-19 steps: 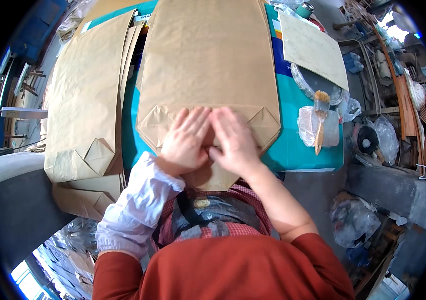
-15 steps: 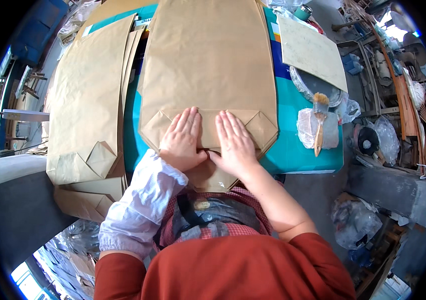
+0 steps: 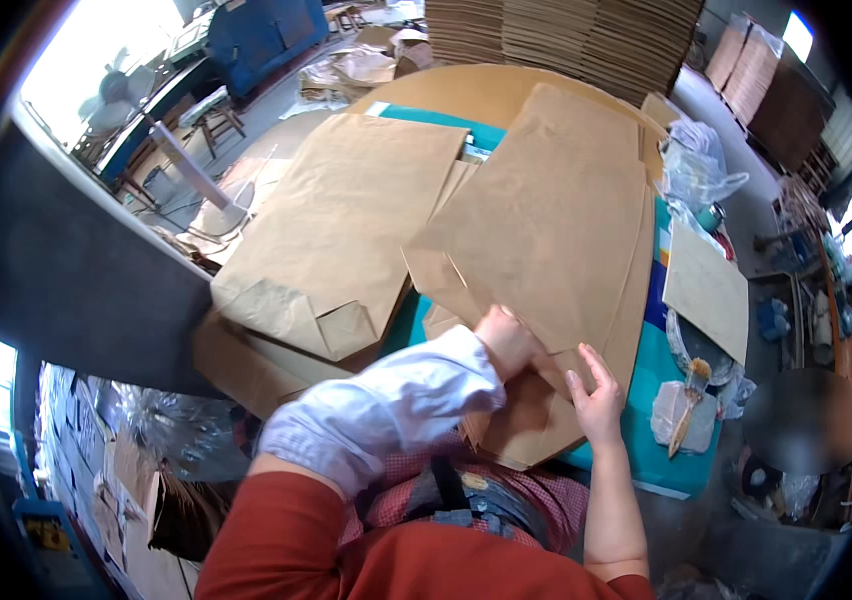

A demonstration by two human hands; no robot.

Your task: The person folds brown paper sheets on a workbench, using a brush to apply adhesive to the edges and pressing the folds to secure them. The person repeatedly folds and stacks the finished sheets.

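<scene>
A large brown paper bag [image 3: 556, 230] lies slanted on top of a stack of the same, its near end partly opened and folded. My left hand [image 3: 509, 343], in a white sleeve cover up the forearm, is closed on the paper at that near end. Close to the bag's right edge is my right hand [image 3: 598, 397], fingers stretched out and thumb apart, at the folded paper. Between the hands a flap of the bag stands up. To the left lies another pile of brown paper bags [image 3: 346, 220], with a folded bottom facing up on top.
A brush [image 3: 689, 405] rests on a wrapped block at the right, beside a pale board [image 3: 706, 290] leaning over a round tub [image 3: 686, 345]. Teal sheeting [image 3: 646, 455] covers the table under the bags. Tall stacks of cardboard [image 3: 566, 40] stand beyond the table.
Both hands lay flat on the folded bottom; now the left is closed on the paper and the right has lifted its fingers. The bag has turned and its flap stands up. The view has swung.
</scene>
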